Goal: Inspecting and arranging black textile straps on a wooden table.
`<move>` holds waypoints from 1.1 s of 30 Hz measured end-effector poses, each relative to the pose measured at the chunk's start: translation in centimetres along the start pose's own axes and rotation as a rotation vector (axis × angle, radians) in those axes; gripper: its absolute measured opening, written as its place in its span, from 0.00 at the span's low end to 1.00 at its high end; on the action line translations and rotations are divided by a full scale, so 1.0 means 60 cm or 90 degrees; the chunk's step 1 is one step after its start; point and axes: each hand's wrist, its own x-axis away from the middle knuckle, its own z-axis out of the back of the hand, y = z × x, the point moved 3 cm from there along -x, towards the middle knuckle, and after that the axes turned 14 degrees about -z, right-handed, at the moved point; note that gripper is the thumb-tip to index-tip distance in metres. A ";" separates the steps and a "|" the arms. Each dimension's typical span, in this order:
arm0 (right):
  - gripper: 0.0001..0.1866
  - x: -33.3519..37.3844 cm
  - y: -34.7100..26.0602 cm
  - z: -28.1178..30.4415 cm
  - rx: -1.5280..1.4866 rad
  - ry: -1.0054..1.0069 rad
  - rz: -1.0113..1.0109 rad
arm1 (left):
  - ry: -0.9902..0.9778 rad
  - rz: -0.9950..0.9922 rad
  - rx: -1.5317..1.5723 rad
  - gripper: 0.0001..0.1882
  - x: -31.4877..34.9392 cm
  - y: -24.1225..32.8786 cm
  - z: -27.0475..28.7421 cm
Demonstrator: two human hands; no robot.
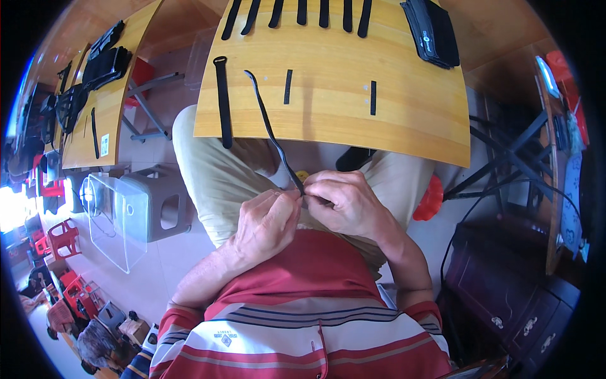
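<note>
Here both hands pinch the thin black fabric strap trailing off the curved wooden tabletop: left hand & right hand, grips clenched on its end, probably touching.

Thin black strap: long, narrow, flat, slightly curved. Near end pinched between the fingertips of both hands, held over the lap. From the fingers it runs up and away to the left, rising over the table edge; far end lies flat on the wooden top, well apart from the fingers. Span between looks taut, unsupported below the edge.
</note>
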 end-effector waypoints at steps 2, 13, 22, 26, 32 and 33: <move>0.06 0.003 0.006 -0.005 -0.002 0.005 -0.022 | -0.002 -0.006 0.002 0.13 -0.001 0.005 -0.002; 0.05 0.011 0.022 0.007 -0.056 0.010 0.002 | -0.023 0.033 0.020 0.17 -0.001 0.005 -0.005; 0.05 0.011 0.019 0.003 -0.032 -0.002 -0.042 | -0.032 0.026 0.031 0.16 -0.001 0.003 -0.003; 0.06 0.009 0.016 -0.001 -0.005 -0.019 -0.042 | -0.039 0.035 0.008 0.15 -0.003 0.007 -0.003; 0.05 0.015 0.020 -0.009 -0.037 0.005 -0.022 | -0.031 0.027 0.009 0.15 -0.005 0.016 -0.004; 0.05 0.016 0.020 -0.009 -0.046 0.001 -0.031 | -0.041 0.032 0.008 0.15 -0.005 0.018 -0.003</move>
